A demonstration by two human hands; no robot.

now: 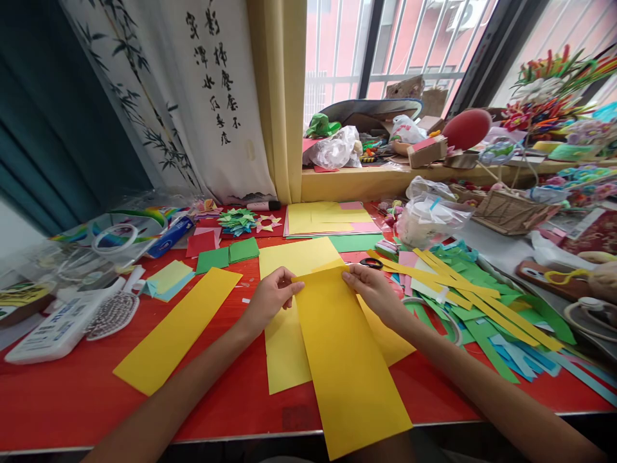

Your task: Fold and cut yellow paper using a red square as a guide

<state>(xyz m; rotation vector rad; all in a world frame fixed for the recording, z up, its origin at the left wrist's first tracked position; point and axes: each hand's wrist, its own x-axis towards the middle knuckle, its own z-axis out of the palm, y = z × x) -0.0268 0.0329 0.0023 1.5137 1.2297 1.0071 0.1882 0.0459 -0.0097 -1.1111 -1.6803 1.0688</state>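
Note:
Both hands pinch the top corners of a long yellow paper strip [351, 360], which slants toward me and reaches past the table's front edge. My left hand [274, 297] grips its upper left corner, thumb on top. At the upper right corner, my right hand [373, 292] has closed its thumb and fingers on the paper. Beneath lie a pale yellow sheet [284, 360] and a deeper yellow piece [385, 334], partly covered. Another yellow strip [178, 331] rests flat to the left. Black scissor handles [371, 263] show just beyond my right hand.
On the right, green, blue and yellow paper scraps [496, 308] are heaped around a tape ring [453, 331]. A stack of coloured paper [328, 220] lies at the back. Green squares [229, 255], a white box [60, 328] and a hairbrush [113, 312] are on the left.

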